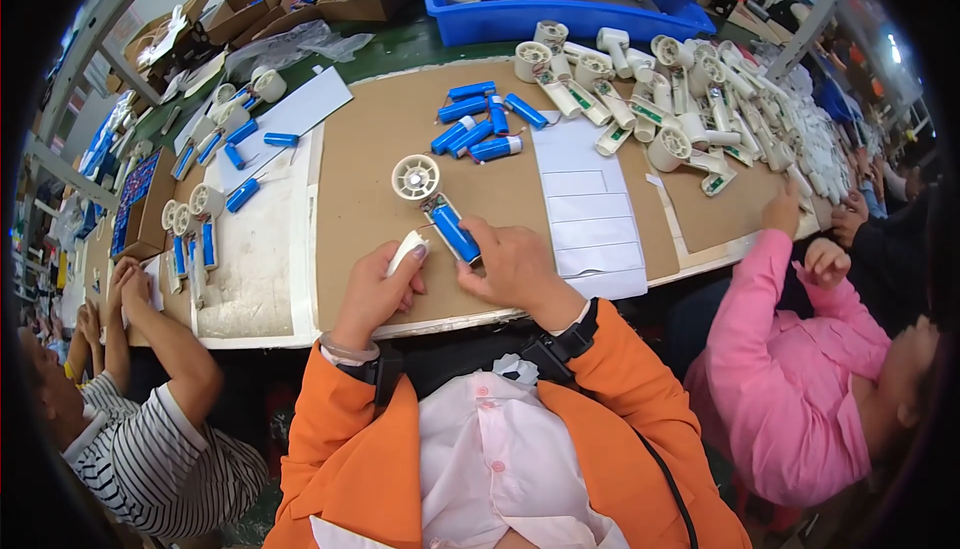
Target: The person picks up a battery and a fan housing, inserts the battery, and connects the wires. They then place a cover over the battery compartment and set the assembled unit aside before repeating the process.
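Just above the cardboard mat, my right hand grips an open white handheld fan housing by its handle end. Its round slotted head points away from me. A blue cylindrical battery lies in the handle, with my right thumb and fingers along its side. A bit of green circuit board and wiring shows near the neck. My left hand is closed on a small white piece, perhaps a handle cover, close to the left of the housing. The fingers hide part of it.
Loose blue batteries lie beyond the housing. Ruled paper is to the right. Many white fan housings are heaped far right, below a blue bin. Co-workers sit on both sides: a striped shirt left, a pink sleeve right.
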Demonstrator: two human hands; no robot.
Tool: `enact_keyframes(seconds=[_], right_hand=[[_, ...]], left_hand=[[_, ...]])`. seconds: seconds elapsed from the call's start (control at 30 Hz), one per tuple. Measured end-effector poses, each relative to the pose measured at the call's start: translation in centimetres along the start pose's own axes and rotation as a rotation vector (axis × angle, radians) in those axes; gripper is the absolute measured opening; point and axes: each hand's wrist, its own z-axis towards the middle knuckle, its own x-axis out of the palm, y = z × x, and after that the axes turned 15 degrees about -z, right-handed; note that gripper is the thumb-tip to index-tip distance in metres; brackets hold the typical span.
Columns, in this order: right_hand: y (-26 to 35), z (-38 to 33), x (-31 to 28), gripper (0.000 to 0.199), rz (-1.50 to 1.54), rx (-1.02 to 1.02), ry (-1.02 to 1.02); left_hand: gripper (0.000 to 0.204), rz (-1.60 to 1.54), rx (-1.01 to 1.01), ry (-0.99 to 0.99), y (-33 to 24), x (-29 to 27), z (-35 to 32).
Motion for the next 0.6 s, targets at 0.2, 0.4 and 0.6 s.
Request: enact_keyframes(seconds=[0.2, 0.4, 0.6], right_hand=[[-0.08, 0.03, 0.07, 0.045, -0.003, -0.013, -0.014], [-0.13, 0.17, 0.08, 0.045, 0.014, -0.019, -0.014], [-0.12, 0.15, -0.02, 0.046, 0.017, -0.032, -0.022]], left_hand=[[0.024, 0.009, 0.018, 0.011, 0.31, -0.22, 0.01], [0.022, -0.015, 0.047, 0.015, 0.63, -0.36, -0.28], [0.021, -0.027, 0.024, 0.068, 0.48, -0.69, -0.51]])
